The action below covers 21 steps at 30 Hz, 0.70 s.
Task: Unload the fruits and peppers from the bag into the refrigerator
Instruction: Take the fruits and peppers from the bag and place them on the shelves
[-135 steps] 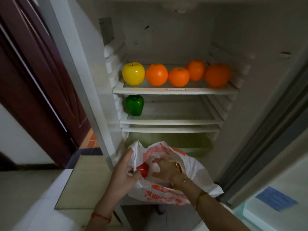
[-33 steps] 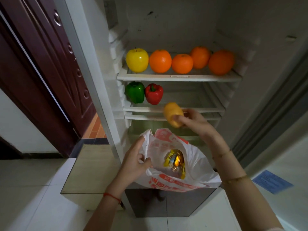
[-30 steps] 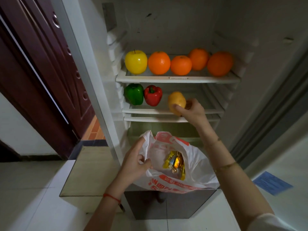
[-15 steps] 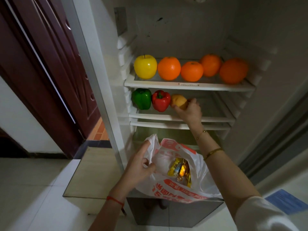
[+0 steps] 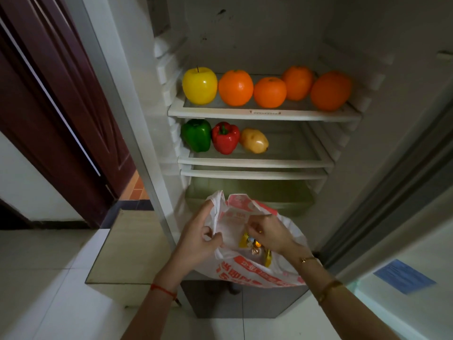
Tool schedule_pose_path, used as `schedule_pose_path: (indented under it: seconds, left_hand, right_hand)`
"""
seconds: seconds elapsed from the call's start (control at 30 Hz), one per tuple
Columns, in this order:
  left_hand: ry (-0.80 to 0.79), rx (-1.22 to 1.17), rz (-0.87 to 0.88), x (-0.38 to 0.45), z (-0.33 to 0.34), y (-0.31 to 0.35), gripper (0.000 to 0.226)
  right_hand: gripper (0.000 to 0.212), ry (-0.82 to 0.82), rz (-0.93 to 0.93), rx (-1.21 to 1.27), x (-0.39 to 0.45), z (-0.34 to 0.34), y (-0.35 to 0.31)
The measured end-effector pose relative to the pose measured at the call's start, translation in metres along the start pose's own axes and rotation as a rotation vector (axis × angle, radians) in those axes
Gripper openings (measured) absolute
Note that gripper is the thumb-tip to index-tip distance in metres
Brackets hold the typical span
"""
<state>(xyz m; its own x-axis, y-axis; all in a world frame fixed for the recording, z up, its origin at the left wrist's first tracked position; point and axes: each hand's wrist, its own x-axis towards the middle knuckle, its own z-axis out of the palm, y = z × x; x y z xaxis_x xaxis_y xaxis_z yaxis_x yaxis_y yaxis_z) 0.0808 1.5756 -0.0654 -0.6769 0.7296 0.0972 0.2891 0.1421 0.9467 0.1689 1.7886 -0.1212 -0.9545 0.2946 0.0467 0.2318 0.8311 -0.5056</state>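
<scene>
White plastic bag [image 5: 247, 268], mouth facing up, hangs before the refrigerator [image 5: 269, 111], left hand [image 5: 198, 239] pinching its rim, right hand [image 5: 272, 234] reaching inside, grip unclear, while the yellow pepper [image 5: 255, 141] lies sideways on shelf 2, tip pointing right.

Dim tiled room

A dark red wooden door [image 5: 61, 114] stands left; pale floor tiles [image 5: 44, 278] below; blue paper [image 5: 404, 276] lies right.
</scene>
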Motion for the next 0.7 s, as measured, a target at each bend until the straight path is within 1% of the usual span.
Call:
schedule_pose_path:
  seconds: [0.03, 0.13, 0.17, 0.2, 0.27, 0.33, 0.37, 0.4, 0.43, 0.47, 0.5, 0.6, 0.63, 0.7]
  left_hand:
    - [-0.001, -0.002, 0.001, -0.001, 0.001, 0.0, 0.089]
    - [-0.004, -0.008, -0.018, -0.003, 0.003, 0.0, 0.087]
    - [-0.003, -0.001, -0.032, -0.003, 0.004, -0.001, 0.085]
    - [-0.003, 0.009, -0.048, -0.004, 0.005, -0.003, 0.083]
    - [-0.003, 0.029, -0.087, -0.004, 0.006, -0.007, 0.081]
    - [-0.007, 0.045, -0.103, -0.003, 0.006, -0.01, 0.079]
    - [-0.01, 0.057, -0.106, -0.003, 0.006, -0.011, 0.078]
    - [-0.011, 0.066, -0.113, -0.002, 0.006, -0.011, 0.079]
    - [-0.009, 0.068, -0.121, -0.001, 0.006, -0.012, 0.08]
    - [-0.005, 0.07, -0.13, 0.0, 0.006, -0.013, 0.08]
    - [-0.003, 0.071, -0.141, 0.002, 0.006, -0.014, 0.08]
    - [-0.002, 0.067, -0.179, 0.006, 0.005, -0.014, 0.08]
    - [-0.001, 0.065, -0.183, 0.007, 0.005, -0.013, 0.079]
    - [0.005, 0.074, -0.186, 0.01, 0.005, -0.012, 0.079]
  right_hand:
    - [0.014, -0.076, 0.05, -0.021, 0.002, 0.006, 0.006]
    - [0.045, -0.185, 0.147, -0.112, 0.01, 0.02, 0.02]
    - [0.048, -0.213, 0.18, -0.121, 0.013, 0.024, 0.026]
    - [0.047, -0.249, 0.194, -0.12, 0.015, 0.027, 0.03]
    - [0.037, -0.302, 0.243, -0.093, 0.02, 0.034, 0.039]
    - [0.025, -0.262, 0.387, 0.059, 0.023, 0.039, 0.042]
    - [0.022, -0.215, 0.499, 0.197, 0.024, 0.042, 0.041]
    - [0.025, -0.162, 0.593, 0.317, 0.025, 0.045, 0.042]
    - [0.029, -0.143, 0.662, 0.383, 0.027, 0.047, 0.042]
    - [0.031, -0.142, 0.693, 0.411, 0.029, 0.05, 0.045]
    - [0.031, -0.158, 0.711, 0.434, 0.031, 0.051, 0.046]
    - [0.035, -0.164, 0.669, 0.422, 0.035, 0.056, 0.052]
    - [0.037, -0.177, 0.668, 0.454, 0.038, 0.057, 0.056]
    - [0.041, -0.24, 0.618, 0.436, 0.042, 0.057, 0.059]
